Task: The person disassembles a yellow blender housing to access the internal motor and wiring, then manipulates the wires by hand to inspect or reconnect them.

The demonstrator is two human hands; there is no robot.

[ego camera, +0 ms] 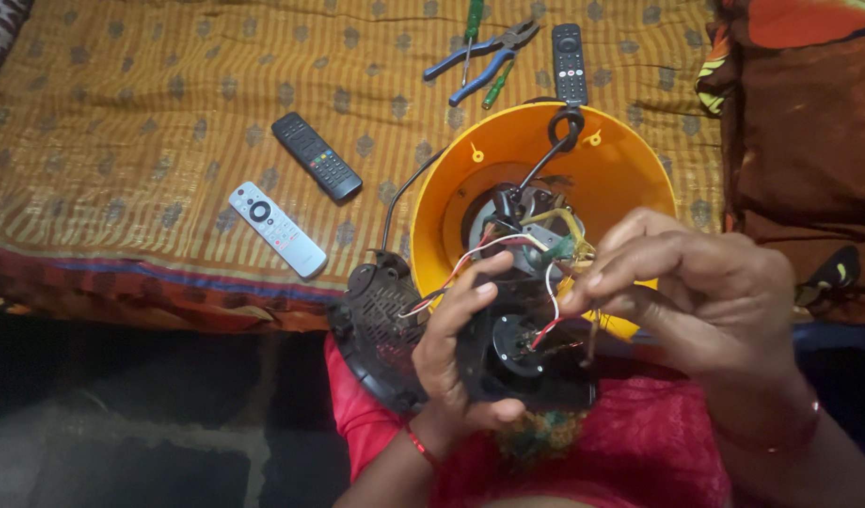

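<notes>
— Both hands were up close: the left hand (465, 353) was wrapped round a black motor part (522, 353), fingers closed on its edge.

— And the right hand (705, 292)?

— Pinched shut on thin wires (552, 292) just above that part. Behind the grip sat the orange housing (620, 179); a black vented cover (376, 325) lay left of it.

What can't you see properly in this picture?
Head view only:
- The black part: the left hand covers its left side.
- What the right hand pinches: its fingertips hide it.
- The motor inside the orange housing: wires and hands cover it.
- The remote's buttons: too small.
- The green screwdriver: cut off by the top edge.
</notes>
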